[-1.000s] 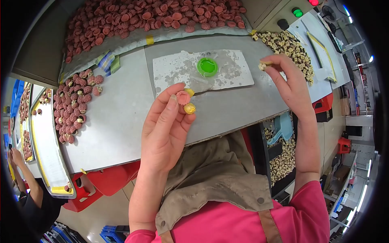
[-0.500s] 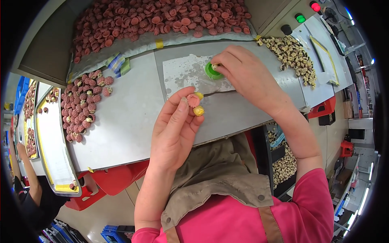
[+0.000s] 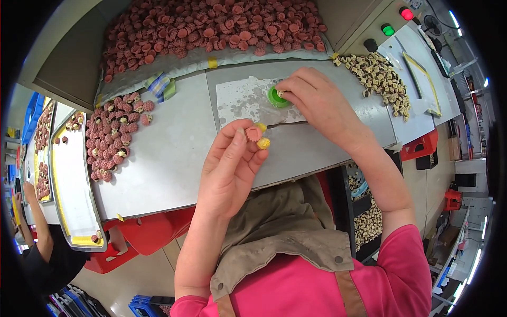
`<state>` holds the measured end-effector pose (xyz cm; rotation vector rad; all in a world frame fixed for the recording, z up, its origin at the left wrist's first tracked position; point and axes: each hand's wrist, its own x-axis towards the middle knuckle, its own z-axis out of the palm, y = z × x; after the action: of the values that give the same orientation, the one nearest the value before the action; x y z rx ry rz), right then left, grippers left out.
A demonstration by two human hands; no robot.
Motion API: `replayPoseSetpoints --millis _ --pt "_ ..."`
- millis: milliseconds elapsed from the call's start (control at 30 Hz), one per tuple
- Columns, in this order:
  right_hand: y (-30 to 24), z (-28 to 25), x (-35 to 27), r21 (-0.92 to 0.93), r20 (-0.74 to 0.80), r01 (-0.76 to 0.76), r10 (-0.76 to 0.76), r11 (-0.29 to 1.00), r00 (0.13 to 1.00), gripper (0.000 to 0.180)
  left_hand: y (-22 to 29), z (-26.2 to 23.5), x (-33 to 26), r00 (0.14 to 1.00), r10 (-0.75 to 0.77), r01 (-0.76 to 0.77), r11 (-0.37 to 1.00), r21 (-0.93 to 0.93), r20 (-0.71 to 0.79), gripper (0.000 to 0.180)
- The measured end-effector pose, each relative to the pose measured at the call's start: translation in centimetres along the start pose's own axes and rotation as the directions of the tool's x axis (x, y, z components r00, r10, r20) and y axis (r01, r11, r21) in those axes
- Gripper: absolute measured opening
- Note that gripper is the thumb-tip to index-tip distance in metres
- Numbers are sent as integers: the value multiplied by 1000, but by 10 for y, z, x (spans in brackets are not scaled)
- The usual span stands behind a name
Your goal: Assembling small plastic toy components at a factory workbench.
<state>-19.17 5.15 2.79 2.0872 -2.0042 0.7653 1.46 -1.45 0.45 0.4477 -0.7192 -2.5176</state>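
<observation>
My left hand (image 3: 226,166) pinches a small pink, scalloped-edged cup (image 3: 254,133) between thumb and forefinger, its hollow side showing. Yellow wraps (image 3: 263,143) cover two fingertips of that hand beside the cup. My right hand (image 3: 330,108) has its fingers closed on a small cream-coloured piece (image 3: 280,93), held at the rim of a round green dish (image 3: 274,100). Whether the piece touches what is in the dish I cannot tell. Beneath the dish lies a white sheet (image 3: 235,100) with grey wet-looking spots.
Pink cups (image 3: 211,26) are heaped at the back. Raspberry-like pieces (image 3: 108,134) lie at left, near a long yellow-edged tray (image 3: 71,185). Cream-and-brown pieces (image 3: 383,79) spread at right below a button panel (image 3: 388,29). Another person's arm (image 3: 39,222) shows at far left.
The whole view has shifted slightly. My left hand still holds the pink cup, and my right hand stays at the green dish with the cream-coloured piece.
</observation>
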Motion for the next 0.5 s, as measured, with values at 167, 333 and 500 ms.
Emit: replayPoseSetpoints --millis 167,333,500 --pt "-8 -6 -2 195 19 -158 158 968 987 15 4 -6 -5 998 -19 25 995 -98 62 29" --pt "-29 -14 -7 773 111 -361 449 522 887 17 6 -1 -4 999 -42 41 997 -68 -8 30" --pt "-59 -19 -2 609 60 -208 217 765 974 16 4 -6 -2 999 -32 34 998 -44 25 31"
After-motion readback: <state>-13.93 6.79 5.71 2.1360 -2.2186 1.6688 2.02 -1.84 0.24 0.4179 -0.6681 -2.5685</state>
